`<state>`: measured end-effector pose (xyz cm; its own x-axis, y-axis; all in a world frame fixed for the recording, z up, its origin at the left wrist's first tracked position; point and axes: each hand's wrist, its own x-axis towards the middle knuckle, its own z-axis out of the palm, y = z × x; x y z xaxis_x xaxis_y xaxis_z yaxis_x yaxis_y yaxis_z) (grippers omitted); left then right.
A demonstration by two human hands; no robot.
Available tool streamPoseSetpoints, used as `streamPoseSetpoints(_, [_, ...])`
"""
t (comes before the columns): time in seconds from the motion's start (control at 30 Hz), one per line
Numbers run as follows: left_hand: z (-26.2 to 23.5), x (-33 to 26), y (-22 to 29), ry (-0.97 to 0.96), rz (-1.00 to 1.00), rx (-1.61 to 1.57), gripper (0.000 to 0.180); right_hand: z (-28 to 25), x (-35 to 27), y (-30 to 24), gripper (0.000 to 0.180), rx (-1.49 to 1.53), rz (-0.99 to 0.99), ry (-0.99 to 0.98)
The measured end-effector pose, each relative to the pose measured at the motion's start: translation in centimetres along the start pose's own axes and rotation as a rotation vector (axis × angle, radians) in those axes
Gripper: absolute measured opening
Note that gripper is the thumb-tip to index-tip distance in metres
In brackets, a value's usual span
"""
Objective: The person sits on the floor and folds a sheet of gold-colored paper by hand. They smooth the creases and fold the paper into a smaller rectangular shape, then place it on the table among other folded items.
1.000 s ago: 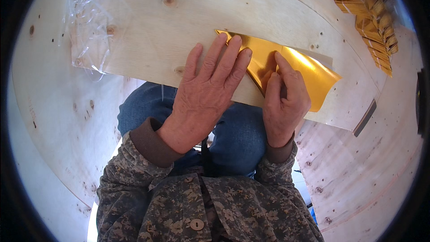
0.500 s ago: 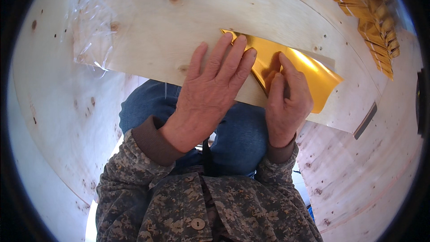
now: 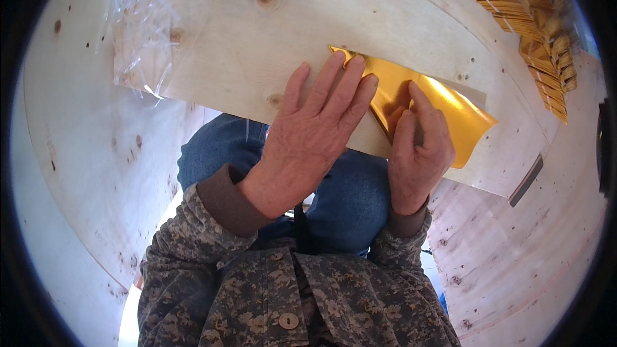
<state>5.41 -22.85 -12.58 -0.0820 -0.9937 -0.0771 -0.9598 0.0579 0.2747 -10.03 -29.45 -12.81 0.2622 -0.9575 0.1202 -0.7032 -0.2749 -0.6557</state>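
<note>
Gold sheet [image 3: 468, 115] on board [image 3: 225, 58], tip upper left, long axis sloping down rightward | I see left hand [image 3: 307, 133] spread, hiding part; right hand [image 3: 421, 153] curled, pinch unclear | gold bundles [image 3: 538, 58] upper right, plastic strips [image 3: 143, 35] left

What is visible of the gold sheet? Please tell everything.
The gold sheet is thin, shiny and mirror-like, perhaps foil or coated paper. It lies over the pale wooden board, narrowing to a point at left; its right end looks curled. The left hand rests on its left part; the right hand appears to touch its middle.
</note>
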Motion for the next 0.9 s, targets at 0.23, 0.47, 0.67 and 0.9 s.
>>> streamPoseSetpoints(0.23, [-0.43,0.08,0.09,-0.024,-0.003,-0.002,0.096,-0.08,0.03,0.02,0.030,-0.002,0.008,-0.006])
streamPoseSetpoints(0.47, [-0.06,-0.15,0.15,-0.003,-0.008,0.004,0.097,-0.02,0.00,0.08,0.030,-0.001,-0.006,0.004])
streamPoseSetpoints(0.67, [0.16,-0.03,0.14,0.017,-0.004,0.031,0.090,0.13,0.03,0.00,0.029,0.017,-0.013,0.021])
streamPoseSetpoints(0.9, [0.45,-0.12,0.01,0.045,0.009,0.068,0.086,-0.15,0.01,-0.21,0.029,0.005,0.017,-0.020])
